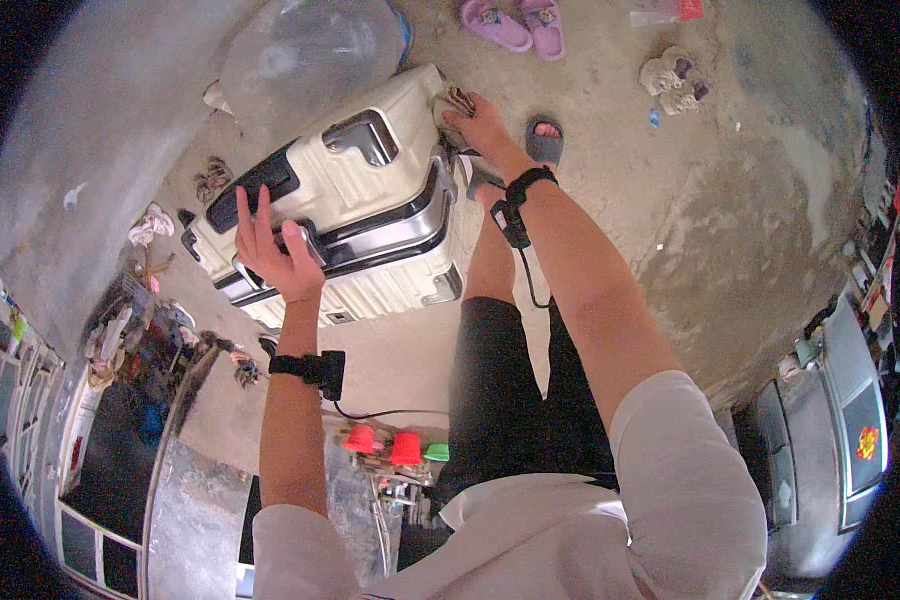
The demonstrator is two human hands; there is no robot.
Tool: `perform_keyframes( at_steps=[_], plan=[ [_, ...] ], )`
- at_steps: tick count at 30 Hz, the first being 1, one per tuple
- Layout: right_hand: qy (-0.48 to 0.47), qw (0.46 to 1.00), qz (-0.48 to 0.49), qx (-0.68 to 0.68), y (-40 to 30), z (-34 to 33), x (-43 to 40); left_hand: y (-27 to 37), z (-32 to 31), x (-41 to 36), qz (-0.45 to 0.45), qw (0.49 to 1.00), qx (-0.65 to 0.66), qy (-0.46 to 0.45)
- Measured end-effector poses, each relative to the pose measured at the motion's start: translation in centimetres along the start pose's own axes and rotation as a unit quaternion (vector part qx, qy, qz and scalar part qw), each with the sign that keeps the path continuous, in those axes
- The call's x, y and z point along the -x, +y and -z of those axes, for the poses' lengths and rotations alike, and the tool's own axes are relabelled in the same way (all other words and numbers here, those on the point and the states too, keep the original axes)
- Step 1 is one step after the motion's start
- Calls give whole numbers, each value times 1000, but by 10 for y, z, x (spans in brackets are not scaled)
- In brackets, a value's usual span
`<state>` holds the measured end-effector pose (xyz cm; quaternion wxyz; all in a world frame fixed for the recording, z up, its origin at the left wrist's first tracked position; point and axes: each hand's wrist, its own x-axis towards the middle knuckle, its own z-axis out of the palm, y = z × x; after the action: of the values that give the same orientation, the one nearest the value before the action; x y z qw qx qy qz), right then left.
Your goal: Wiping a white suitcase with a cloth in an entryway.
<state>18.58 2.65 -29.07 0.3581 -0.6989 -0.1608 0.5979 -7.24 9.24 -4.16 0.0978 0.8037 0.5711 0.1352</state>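
Note:
A cream hard-shell suitcase (360,195) with black trim, metal corner guards and a silver frame band lies in front of me, tilted across the view. My left hand (277,259) rests against its side by the frame band, fingers spread over the shell and near a black recessed panel (251,191). The thumb is beside a latch fitting, partly hidden by the hand. At the suitcase's upper right end, my right hand (480,124) grips a crumpled greyish-brown cloth (454,105) against the corner. Each wrist wears a black strap with a small device.
Pink clogs (514,26) and a pair of pale shoes (679,79) are on the concrete floor beyond. My foot in a grey slipper (544,142) is right of the suitcase. A round, plastic-looking surface (307,60) stands behind it. Red buckets (405,448) sit below, a cable (390,412) nearby.

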Motion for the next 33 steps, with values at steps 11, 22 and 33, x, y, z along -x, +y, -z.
perform_keyframes(
  at_steps=[11, 22, 33],
  plan=[
    [29, 987, -56, 150, 0, -22, -10, 0, 10, 8, 21, 999, -10, -21],
    [-123, 992, 25, 1, -59, 14, 45, -2, 7, 3, 3, 1000, -10, -4],
    [-261, 949, -25, -177, -119, 40, 102, -6, 10, 4, 4, 1000, -22, -7]
  ],
)
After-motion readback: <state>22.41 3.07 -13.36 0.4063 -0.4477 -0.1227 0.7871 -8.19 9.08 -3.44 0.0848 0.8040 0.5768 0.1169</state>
